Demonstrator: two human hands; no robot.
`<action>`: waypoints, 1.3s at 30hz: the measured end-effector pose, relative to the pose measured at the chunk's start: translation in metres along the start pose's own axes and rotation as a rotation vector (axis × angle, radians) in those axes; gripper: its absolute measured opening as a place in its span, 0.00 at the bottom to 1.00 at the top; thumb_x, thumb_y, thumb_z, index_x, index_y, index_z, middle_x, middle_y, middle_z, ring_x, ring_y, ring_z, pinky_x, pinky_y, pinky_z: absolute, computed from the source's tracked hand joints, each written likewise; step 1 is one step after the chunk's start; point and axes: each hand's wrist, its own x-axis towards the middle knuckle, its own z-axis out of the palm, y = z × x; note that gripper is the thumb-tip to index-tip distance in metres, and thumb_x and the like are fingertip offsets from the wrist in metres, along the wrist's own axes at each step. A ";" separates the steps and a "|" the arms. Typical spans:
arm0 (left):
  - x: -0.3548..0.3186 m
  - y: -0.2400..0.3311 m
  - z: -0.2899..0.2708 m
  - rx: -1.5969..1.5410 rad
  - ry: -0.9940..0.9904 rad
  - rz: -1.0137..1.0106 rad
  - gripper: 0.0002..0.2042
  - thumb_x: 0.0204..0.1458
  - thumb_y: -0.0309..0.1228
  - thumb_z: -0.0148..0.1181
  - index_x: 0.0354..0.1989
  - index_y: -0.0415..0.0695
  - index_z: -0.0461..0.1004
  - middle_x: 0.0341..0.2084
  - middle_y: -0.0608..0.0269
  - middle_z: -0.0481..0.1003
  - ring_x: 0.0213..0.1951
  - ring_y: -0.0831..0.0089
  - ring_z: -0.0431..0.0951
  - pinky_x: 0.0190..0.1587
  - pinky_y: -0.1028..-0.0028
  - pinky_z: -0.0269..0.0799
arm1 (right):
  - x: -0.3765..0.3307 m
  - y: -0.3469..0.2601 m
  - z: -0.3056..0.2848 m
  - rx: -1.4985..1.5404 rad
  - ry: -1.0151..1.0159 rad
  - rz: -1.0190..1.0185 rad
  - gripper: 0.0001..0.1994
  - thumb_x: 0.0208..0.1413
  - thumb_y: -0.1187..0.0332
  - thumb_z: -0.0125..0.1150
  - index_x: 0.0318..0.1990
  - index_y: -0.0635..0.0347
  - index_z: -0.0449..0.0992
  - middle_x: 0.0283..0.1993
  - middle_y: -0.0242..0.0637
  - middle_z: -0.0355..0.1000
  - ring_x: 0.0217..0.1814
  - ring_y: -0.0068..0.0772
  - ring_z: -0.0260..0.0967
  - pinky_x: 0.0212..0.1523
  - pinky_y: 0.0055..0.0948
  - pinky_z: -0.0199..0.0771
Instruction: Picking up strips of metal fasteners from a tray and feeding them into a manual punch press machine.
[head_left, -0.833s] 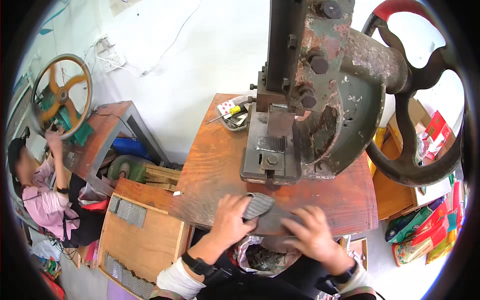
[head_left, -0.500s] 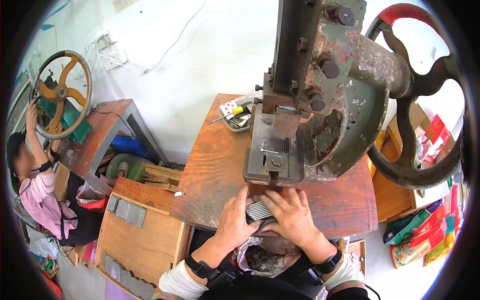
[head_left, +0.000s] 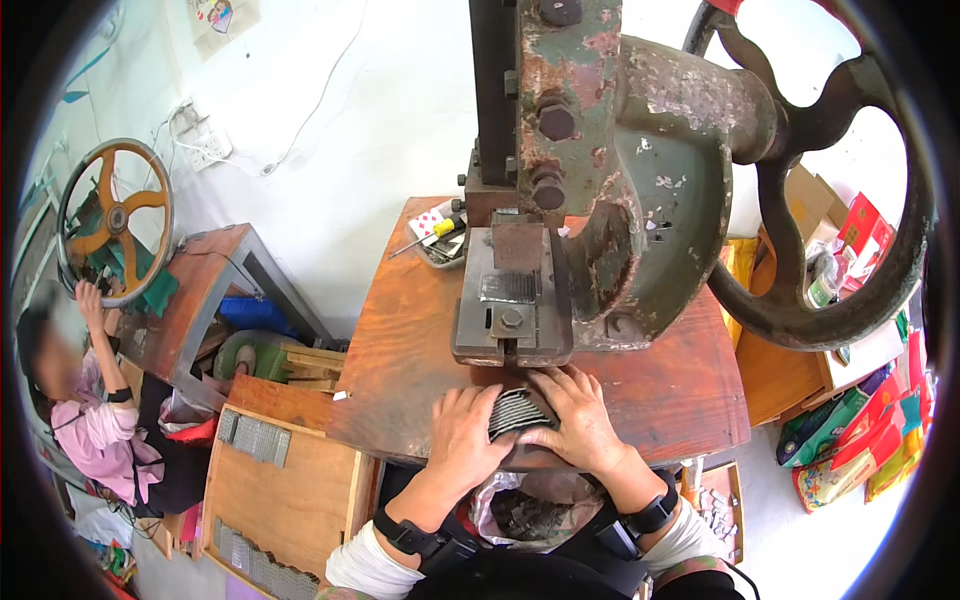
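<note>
1. the big rusted green press (head_left: 620,190) stands on your wooden table (head_left: 400,340), its dark flywheel (head_left: 830,180) off to your right.
2. the press bed (head_left: 512,300) sits at the front of the machine, just beyond your fingers, with a ribbed metal plate lying on it.
3. to your left, another person (head_left: 90,420) reaches up to a yellow-spoked wheel (head_left: 115,220) at a second bench.
4. a wooden tray (head_left: 280,490) below the table's left edge holds rows of grey metal pieces.
5. your left hand (head_left: 465,440) and right hand (head_left: 580,425) lie at the table's near edge, both curled round a stack of thin grey metal strips (head_left: 515,410), pressing it from either side.
6. the stack seems to rest on the table top, though your fingers hide its base.
</note>
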 end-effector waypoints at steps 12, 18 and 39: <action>0.008 0.011 -0.002 0.123 0.003 0.013 0.24 0.40 0.38 0.67 0.45 0.38 0.71 0.39 0.55 0.71 0.44 0.56 0.69 0.46 0.58 0.63 | -0.007 0.004 -0.008 -0.066 0.065 -0.029 0.34 0.40 0.45 0.65 0.53 0.56 0.72 0.54 0.45 0.68 0.59 0.53 0.60 0.59 0.48 0.59; -0.007 0.006 0.001 -0.777 0.140 -0.320 0.18 0.53 0.40 0.60 0.42 0.37 0.71 0.30 0.60 0.72 0.34 0.64 0.72 0.36 0.63 0.68 | -0.010 0.007 -0.004 0.108 0.163 0.004 0.27 0.40 0.51 0.68 0.48 0.55 0.76 0.48 0.44 0.71 0.54 0.53 0.63 0.56 0.45 0.63; -0.141 -0.046 0.052 -0.542 -0.381 -0.650 0.16 0.54 0.41 0.57 0.45 0.42 0.75 0.30 0.46 0.77 0.36 0.59 0.79 0.42 0.68 0.74 | -0.013 0.007 -0.006 -0.026 0.132 -0.052 0.19 0.36 0.68 0.70 0.39 0.63 0.77 0.44 0.45 0.72 0.46 0.52 0.66 0.49 0.43 0.65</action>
